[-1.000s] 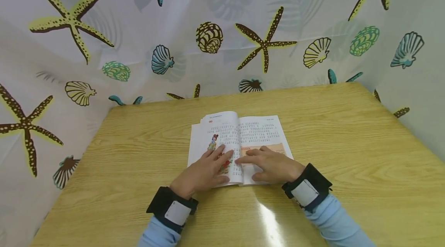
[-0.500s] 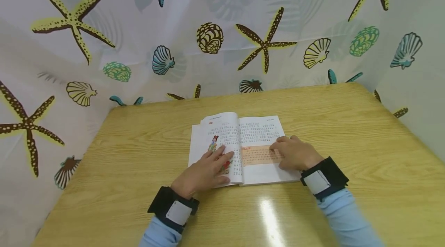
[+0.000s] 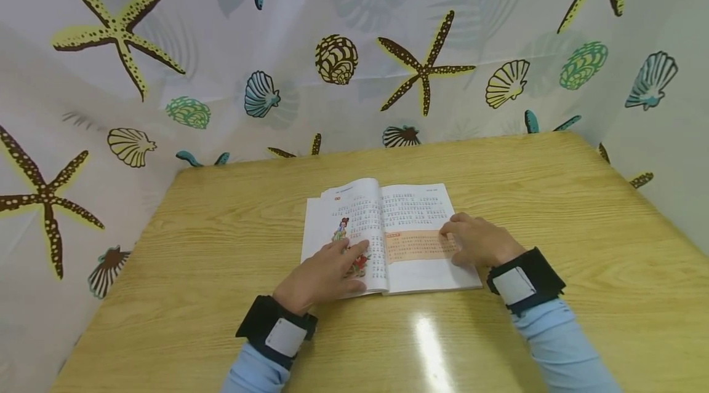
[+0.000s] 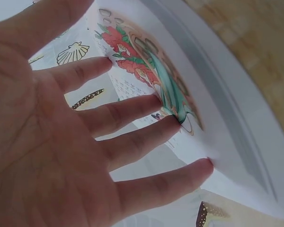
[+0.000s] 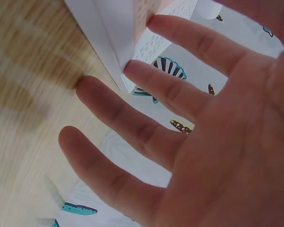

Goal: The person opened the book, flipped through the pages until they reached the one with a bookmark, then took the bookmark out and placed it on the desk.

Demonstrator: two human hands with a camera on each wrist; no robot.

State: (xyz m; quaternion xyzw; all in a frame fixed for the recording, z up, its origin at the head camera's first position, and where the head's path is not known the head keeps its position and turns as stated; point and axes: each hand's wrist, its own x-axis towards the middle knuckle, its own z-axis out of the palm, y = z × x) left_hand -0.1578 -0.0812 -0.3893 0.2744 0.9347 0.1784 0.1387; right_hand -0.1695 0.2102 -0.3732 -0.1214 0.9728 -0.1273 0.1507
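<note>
An open book (image 3: pixel 412 208) with printed text lies on the table. Its left page bears a coloured drawing of a figure and red flowers (image 4: pixel 128 56); an orange text box (image 3: pixel 415 246) fills part of the right page. My left hand (image 3: pixel 321 276) rests on the left page, fingers spread, the fingertips touching the paper in the left wrist view. At the book's right edge is my right hand (image 3: pixel 482 242). In the right wrist view two of its fingertips touch the page and its edge, while two other fingers (image 5: pixel 116 109) reach past it over the wood.
The wooden table (image 3: pixel 232 214) extends around the book on all sides. Behind it hangs a white cloth (image 3: pixel 310 5) printed with starfish and shells, which also runs along the left and right sides. Each wrist wears a black strap (image 3: pixel 277 328) over a light blue sleeve.
My right hand has moved right, from near the book's middle to its right edge, uncovering the orange text box. My left hand stays on the left page, its fingers drawn in slightly.
</note>
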